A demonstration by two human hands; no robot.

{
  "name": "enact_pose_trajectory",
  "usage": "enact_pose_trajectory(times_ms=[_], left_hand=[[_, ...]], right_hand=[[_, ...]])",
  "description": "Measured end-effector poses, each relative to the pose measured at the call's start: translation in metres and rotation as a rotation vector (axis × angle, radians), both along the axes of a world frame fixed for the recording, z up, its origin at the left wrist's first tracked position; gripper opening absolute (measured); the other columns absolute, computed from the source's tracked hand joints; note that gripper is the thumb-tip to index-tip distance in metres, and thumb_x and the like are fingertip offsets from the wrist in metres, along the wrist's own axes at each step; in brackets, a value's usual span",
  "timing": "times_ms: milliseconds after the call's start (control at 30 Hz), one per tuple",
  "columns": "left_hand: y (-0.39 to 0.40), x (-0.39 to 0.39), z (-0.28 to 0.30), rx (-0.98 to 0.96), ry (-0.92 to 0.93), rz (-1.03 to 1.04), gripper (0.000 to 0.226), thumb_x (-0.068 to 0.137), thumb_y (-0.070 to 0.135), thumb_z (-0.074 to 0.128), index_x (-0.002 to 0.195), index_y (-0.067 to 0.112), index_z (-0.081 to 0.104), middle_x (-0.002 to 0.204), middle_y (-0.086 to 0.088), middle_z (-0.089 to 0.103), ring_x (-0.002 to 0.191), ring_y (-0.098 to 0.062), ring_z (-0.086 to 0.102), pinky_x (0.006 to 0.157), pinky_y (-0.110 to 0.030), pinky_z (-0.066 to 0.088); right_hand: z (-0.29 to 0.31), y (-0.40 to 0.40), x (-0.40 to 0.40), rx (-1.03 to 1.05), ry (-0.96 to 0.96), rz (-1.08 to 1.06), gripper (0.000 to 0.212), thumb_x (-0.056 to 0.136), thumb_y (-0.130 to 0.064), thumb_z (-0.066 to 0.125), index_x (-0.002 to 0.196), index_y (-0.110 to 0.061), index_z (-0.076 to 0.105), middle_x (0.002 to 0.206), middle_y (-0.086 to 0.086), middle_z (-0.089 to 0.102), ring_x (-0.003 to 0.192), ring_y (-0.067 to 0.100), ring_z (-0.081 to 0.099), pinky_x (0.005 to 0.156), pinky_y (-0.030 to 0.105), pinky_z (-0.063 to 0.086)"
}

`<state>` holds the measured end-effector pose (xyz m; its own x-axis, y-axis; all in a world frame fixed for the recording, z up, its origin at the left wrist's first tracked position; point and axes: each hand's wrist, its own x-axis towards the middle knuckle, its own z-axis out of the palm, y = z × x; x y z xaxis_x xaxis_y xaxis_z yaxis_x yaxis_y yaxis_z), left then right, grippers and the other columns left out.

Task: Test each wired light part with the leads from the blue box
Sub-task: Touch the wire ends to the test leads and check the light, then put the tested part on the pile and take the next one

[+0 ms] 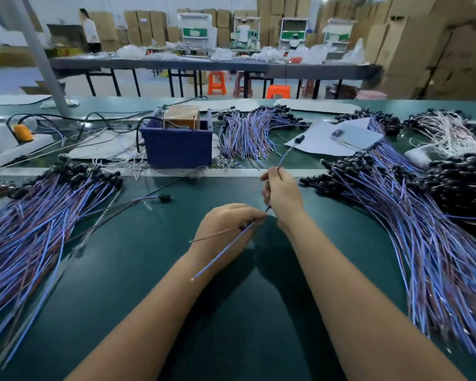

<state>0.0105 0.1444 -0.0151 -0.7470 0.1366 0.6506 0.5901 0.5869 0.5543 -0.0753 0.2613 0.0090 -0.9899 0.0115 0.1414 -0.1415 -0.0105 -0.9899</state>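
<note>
Left hand pinching wire ends, right hand gripping wired light part, bare mat between piles.

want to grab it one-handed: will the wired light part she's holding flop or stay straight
Probably semi-stiff: the wired light part arcs up from the right hand without drooping. Its loose ends past the left hand stay fairly straight. It looks light; a fingertip pinch holds it.

No text, label, brand or number could be read anywhere in the view. The cardboard cartons stacked at the back carried faint printing too blurred to make out, and the green panels on the white stations behind the far table showed no legible words. The white sheet of paper on the bench looked blank.
</note>
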Motion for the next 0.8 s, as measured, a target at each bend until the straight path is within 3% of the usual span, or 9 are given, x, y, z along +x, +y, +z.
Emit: enact_pose_trajectory(times_ms=[133,200,267,400,500,567,633,800], left_hand=[[0.065,-0.004,0.011,-0.022,-0.019,-0.081,0.021,0.084,0.006,0.067,0.1,0.015,0.077,0.086,0.0,0.073,0.068,-0.014,0.062,0.066,-0.029,0.052],[0.093,-0.004,0.015,-0.03,-0.073,-0.149,0.034,0.084,-0.003,0.063,0.111,0.014,0.073,0.099,-0.001,0.074,0.082,-0.009,0.064,0.078,-0.028,0.053],[0.115,0.0,0.016,-0.038,-0.146,-0.227,0.047,0.083,-0.009,0.057,0.123,0.013,0.067,0.11,-0.001,0.072,0.098,-0.012,0.067,0.087,-0.029,0.053],[0.133,0.006,0.008,-0.097,-0.205,-0.28,0.043,0.087,-0.004,0.056,0.126,0.013,0.064,0.109,0.002,0.072,0.099,-0.012,0.066,0.09,-0.029,0.051],[0.128,0.007,0.003,-0.072,-0.293,-0.249,0.033,0.089,0.002,0.057,0.118,0.014,0.069,0.103,0.005,0.074,0.091,-0.007,0.066,0.089,-0.028,0.051],[0.114,0.003,0.003,-0.02,-0.337,-0.213,0.027,0.09,0.004,0.059,0.111,0.015,0.072,0.099,0.007,0.074,0.078,0.008,0.062,0.086,-0.026,0.052],[0.093,-0.003,0.005,0.04,-0.36,-0.143,0.024,0.09,0.006,0.06,0.106,0.016,0.073,0.095,0.009,0.074,0.072,0.014,0.059,0.084,-0.022,0.051],[0.015,-0.016,0.007,0.245,-0.362,0.156,0.028,0.089,0.002,0.056,0.09,0.026,0.07,0.085,0.012,0.071,0.085,-0.007,0.067,0.083,-0.02,0.051]], right_hand=[[0.019,0.063,-0.005,0.499,0.119,-0.135,0.036,0.103,-0.031,0.037,0.075,-0.018,0.056,0.066,-0.002,0.052,0.062,0.017,0.047,0.059,0.032,0.033],[0.029,0.1,-0.006,0.745,0.164,-0.224,0.039,0.102,-0.034,0.036,0.074,-0.016,0.055,0.071,-0.001,0.055,0.067,0.02,0.05,0.057,0.033,0.033],[0.035,0.138,-0.005,0.922,0.18,-0.309,0.042,0.103,-0.035,0.035,0.067,-0.017,0.047,0.067,0.001,0.052,0.062,0.02,0.047,0.051,0.032,0.026],[0.031,0.197,-0.003,1.197,0.077,-0.405,0.037,0.103,-0.035,0.033,0.082,-0.012,0.053,0.081,0.007,0.059,0.072,0.028,0.049,0.06,0.034,0.032],[0.024,0.209,-0.001,1.336,-0.017,-0.435,0.034,0.103,-0.035,0.034,0.105,-0.011,0.057,0.107,0.014,0.061,0.089,0.033,0.055,0.069,0.036,0.041],[0.023,0.2,0.002,1.426,-0.041,-0.472,0.035,0.101,-0.036,0.039,0.121,-0.01,0.052,0.127,0.019,0.046,0.109,0.038,0.05,0.079,0.041,0.045],[0.023,0.182,0.004,1.483,-0.009,-0.497,0.04,0.098,-0.037,0.047,0.126,-0.009,0.045,0.134,0.021,0.032,0.118,0.039,0.041,0.087,0.045,0.045],[0.016,0.097,0.006,1.376,0.26,-0.355,0.038,0.094,-0.032,0.051,0.125,-0.012,0.047,0.125,0.015,0.034,0.114,0.033,0.039,0.096,0.039,0.039]])
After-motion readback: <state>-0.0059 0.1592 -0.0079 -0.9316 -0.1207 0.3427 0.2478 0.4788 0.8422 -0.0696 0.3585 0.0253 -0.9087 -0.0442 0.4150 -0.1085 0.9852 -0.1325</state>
